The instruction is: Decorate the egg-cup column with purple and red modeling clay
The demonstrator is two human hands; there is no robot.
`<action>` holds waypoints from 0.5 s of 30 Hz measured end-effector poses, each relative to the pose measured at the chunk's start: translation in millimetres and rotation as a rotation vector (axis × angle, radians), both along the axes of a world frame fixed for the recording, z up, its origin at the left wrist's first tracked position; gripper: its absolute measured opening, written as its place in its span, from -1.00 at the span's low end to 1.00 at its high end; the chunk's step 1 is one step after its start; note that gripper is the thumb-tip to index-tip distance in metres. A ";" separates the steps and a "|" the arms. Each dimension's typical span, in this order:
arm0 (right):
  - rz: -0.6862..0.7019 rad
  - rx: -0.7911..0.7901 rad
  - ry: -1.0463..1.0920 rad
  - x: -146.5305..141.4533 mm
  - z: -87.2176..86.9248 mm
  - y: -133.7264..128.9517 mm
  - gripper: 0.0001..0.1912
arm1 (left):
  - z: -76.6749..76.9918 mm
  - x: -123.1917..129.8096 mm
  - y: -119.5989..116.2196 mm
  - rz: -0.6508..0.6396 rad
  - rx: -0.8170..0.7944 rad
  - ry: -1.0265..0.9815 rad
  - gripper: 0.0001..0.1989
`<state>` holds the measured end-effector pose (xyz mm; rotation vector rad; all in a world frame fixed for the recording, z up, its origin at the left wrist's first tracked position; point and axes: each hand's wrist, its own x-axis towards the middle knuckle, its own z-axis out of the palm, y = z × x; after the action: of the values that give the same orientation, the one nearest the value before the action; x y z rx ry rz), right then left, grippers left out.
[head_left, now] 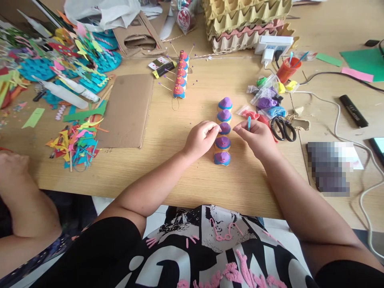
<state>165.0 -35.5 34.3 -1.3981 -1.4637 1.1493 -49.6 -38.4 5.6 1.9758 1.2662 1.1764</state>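
A strip of egg-carton cups (223,143) stands upright on the table, its several bumps covered in purple and blue clay. My left hand (203,136) is closed in a pinch at the left side of the middle bump; whatever lies between its fingertips is too small to make out. On the right side, my right hand (255,134) is closed with a short blue plastic stick (249,123) poking up between its fingers. Its thumb and forefinger point toward the same bump, a little apart from it. Farther back sits a second strip (181,76) in red and blue, with smiling faces and pin-like sticks.
Black scissors (283,129) and bagged clay (267,103) lie right of my right hand. Behind are an orange cup (288,70), a power strip (273,43) and stacked egg trays (246,24). Cardboard (126,110) and paper scraps (79,142) lie left, near another person's arm (28,200).
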 end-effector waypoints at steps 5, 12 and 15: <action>-0.019 -0.104 0.166 -1.8 -15.2 5.5 -0.52 | -6.6 1.1 0.8 0.023 -0.087 -0.035 -0.83; 0.084 -0.116 0.102 -3.4 -9.8 1.5 -0.46 | -7.6 4.2 -2.9 0.004 -0.109 -0.066 -0.93; 0.083 -0.112 0.118 -3.3 -6.7 0.9 -0.47 | -6.4 2.8 -1.7 0.030 -0.072 -0.069 -0.93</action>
<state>161.7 -34.6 27.6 -1.3307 -1.4043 1.3610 -46.7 -40.1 -0.8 1.8550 1.2887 1.1864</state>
